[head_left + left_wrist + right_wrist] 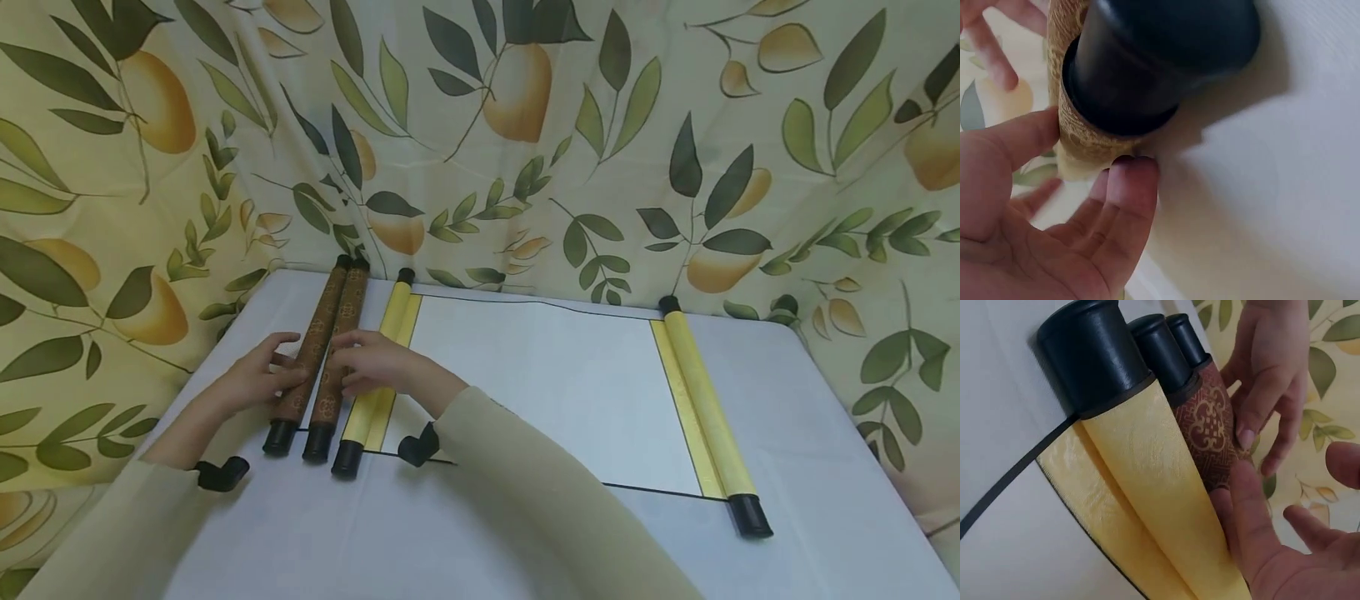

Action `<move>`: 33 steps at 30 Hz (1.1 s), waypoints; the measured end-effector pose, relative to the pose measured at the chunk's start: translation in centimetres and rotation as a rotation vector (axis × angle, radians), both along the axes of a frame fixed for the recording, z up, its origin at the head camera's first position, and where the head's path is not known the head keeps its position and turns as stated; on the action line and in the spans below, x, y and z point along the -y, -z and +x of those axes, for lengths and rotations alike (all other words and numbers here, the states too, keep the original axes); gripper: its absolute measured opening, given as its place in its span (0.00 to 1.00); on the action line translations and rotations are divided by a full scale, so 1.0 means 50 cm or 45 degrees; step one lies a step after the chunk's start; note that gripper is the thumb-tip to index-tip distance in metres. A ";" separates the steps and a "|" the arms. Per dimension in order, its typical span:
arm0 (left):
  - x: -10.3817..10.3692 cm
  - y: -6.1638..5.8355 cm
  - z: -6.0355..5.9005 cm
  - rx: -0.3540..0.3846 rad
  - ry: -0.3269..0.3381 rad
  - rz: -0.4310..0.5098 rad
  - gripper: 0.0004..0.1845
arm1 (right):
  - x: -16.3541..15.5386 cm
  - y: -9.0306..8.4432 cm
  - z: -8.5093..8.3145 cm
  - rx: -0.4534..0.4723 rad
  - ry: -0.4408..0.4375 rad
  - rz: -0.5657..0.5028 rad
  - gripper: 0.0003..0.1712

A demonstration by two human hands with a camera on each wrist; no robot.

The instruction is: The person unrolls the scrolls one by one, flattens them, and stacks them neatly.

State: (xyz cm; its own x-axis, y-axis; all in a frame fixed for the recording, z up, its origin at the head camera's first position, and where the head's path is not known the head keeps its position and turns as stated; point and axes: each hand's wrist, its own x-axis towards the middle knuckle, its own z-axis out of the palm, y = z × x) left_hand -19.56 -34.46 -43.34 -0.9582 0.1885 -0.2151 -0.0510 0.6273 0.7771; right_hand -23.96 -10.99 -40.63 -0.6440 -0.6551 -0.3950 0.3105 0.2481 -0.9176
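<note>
A brown patterned scroll with black end caps lies on the left of the table, its two rollers a narrow gap apart. My left hand holds the left roller; in the left wrist view the thumb is on one side and the fingertips reach under the other. At the right roller, my right hand touches the patterned surface with extended fingers, the others spread in the air. Right beside it is the yellow roller of a second scroll.
The second scroll lies unrolled, its white sheet spanning to another yellow roller on the right. Beneath is a white-topped table. A fruit-patterned cloth hangs behind and at the sides. Black wrist mounts stick out near the sleeves.
</note>
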 end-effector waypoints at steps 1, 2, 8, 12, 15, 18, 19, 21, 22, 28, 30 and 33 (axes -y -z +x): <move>-0.001 0.000 -0.003 0.038 -0.007 0.022 0.40 | 0.003 -0.002 0.001 0.012 0.010 -0.007 0.33; -0.002 0.000 -0.006 0.070 -0.014 0.032 0.43 | 0.006 -0.003 0.002 0.019 0.018 -0.017 0.34; -0.013 -0.005 -0.020 0.334 -0.034 0.186 0.44 | 0.012 -0.005 0.003 0.001 0.054 -0.045 0.34; -0.009 -0.016 -0.013 0.452 -0.057 0.337 0.39 | 0.005 -0.006 0.004 -0.035 0.074 -0.044 0.34; -0.001 -0.031 0.000 0.488 -0.071 0.464 0.40 | 0.000 -0.009 0.007 -0.079 0.064 -0.069 0.35; -0.006 -0.046 0.017 0.486 -0.057 0.587 0.42 | -0.005 -0.006 0.012 -0.127 0.074 -0.100 0.34; -0.011 -0.050 0.023 0.471 -0.046 0.607 0.43 | -0.007 -0.003 0.014 -0.139 0.088 -0.116 0.34; -0.028 -0.058 0.035 0.427 -0.038 0.642 0.43 | -0.013 0.003 0.018 -0.158 0.131 -0.145 0.34; -0.038 -0.061 0.041 0.401 -0.037 0.658 0.43 | -0.016 0.006 0.019 -0.166 0.151 -0.162 0.34; -0.091 -0.067 0.062 0.216 -0.102 0.598 0.47 | -0.042 0.014 0.022 -0.233 0.206 -0.249 0.38; -0.108 -0.066 0.065 0.150 -0.099 0.567 0.50 | -0.052 0.016 0.022 -0.277 0.203 -0.245 0.37; -0.135 -0.067 0.069 0.033 -0.078 0.511 0.55 | -0.068 0.019 0.022 -0.364 0.192 -0.229 0.34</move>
